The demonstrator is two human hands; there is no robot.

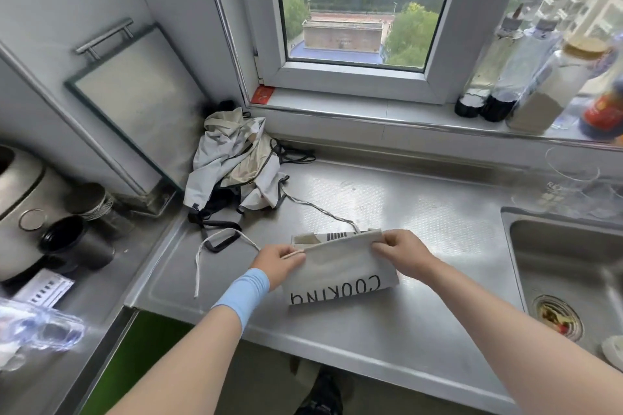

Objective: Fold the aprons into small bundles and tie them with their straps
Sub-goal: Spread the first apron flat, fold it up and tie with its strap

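Forearms nearest, blue wristband (246,293) on your left one. Left hand (281,261) pinches left end of upper folded edge of cream COOKING apron (340,274), strap end seemingly caught in same pinch. Right hand (401,251) pinches right end.

Apron lies part-folded on steel counter (421,212), left of sink (566,263).

Keep both pinches level, bring edge over square, flatten crease before folding again. Leave cream strap (198,266), trailing left, outside bundle for tying.

Beyond, crumpled pile of aprons (232,165) in corner, not yet folded.
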